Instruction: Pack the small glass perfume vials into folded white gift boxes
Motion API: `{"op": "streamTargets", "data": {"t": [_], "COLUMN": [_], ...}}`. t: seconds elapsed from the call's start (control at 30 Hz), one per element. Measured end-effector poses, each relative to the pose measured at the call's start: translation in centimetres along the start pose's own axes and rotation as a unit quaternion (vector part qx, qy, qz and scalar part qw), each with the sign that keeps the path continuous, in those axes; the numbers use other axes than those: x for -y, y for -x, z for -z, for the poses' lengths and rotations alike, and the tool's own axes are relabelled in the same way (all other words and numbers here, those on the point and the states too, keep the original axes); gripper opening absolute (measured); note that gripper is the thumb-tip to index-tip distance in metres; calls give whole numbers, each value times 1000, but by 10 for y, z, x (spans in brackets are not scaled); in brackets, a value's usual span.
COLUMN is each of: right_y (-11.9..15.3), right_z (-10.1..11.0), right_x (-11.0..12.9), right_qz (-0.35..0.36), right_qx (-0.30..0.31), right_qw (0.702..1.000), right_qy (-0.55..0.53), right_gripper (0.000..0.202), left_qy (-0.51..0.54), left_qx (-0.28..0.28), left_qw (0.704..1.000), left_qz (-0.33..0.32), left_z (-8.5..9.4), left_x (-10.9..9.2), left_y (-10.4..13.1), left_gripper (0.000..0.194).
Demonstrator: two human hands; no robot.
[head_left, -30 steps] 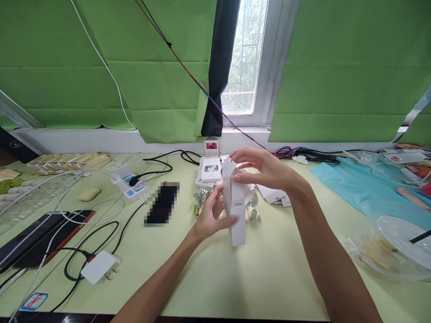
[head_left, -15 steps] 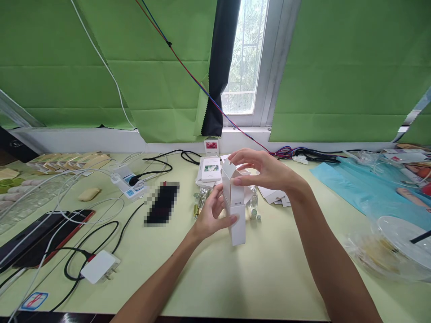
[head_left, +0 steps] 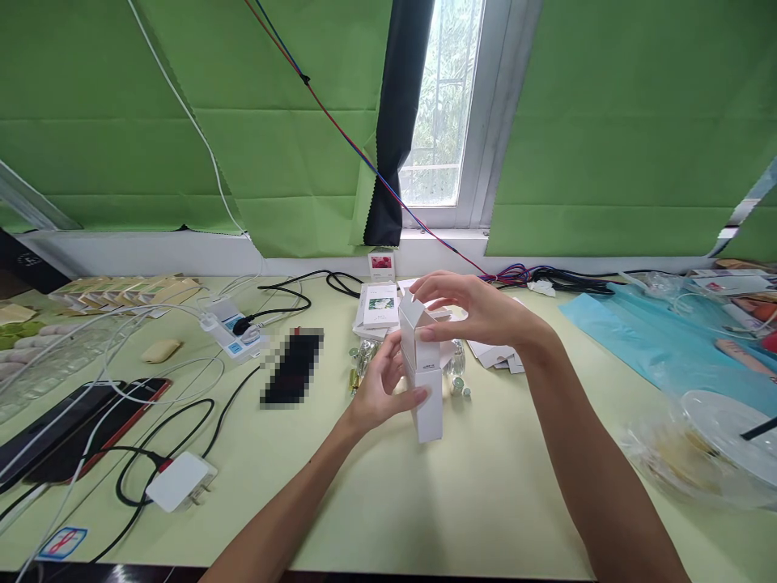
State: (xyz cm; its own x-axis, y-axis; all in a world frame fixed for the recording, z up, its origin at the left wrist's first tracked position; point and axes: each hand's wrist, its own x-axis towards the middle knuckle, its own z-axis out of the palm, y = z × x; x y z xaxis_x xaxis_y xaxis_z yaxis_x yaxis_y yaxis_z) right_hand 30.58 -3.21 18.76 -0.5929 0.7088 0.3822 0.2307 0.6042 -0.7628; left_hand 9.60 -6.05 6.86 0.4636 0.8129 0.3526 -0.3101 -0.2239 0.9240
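A tall, narrow white cardboard box stands almost upright, leaning slightly, near the middle of a pale yellow-green table, with its top flaps raised. Whether its base touches the tabletop cannot be told. The left hand grasps the box around its middle, the thumb pressed across the front face and the fingers wrapped about the side facing away. The right hand grasps the upper end from the other side, its thumb lying on the front near the opening and its fingers arched over the top.

Just behind the box, partly hidden by it and the hands, are shiny clear glass-like pieces, with small pale green round pieces beside them. Farther back lies a pile of flat white cartons with a green printed picture, and behind that stands a small white box with a red picture. More flat white cardboard pieces lie to the right of the held box.

On the left side of the table are a white power strip, a white plug-in charger and a black phone with a red edge. A light blue plastic sheet spreads over the right side.
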Motion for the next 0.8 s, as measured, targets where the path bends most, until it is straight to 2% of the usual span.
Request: {"op": "streamTargets", "data": {"t": [0.8], "right_y": [-2], "right_z": [-4], "right_x": [3], "right_qz": [-12], "right_qx": [35], "right_qw": [999], "right_qy": [17], "right_gripper": [32], "left_qy": [6], "left_qx": [-17], "left_qw": [1000], "left_qz": [5], "left_z": [1], "left_x": [0], "left_y": [0], "left_gripper": [70]}}
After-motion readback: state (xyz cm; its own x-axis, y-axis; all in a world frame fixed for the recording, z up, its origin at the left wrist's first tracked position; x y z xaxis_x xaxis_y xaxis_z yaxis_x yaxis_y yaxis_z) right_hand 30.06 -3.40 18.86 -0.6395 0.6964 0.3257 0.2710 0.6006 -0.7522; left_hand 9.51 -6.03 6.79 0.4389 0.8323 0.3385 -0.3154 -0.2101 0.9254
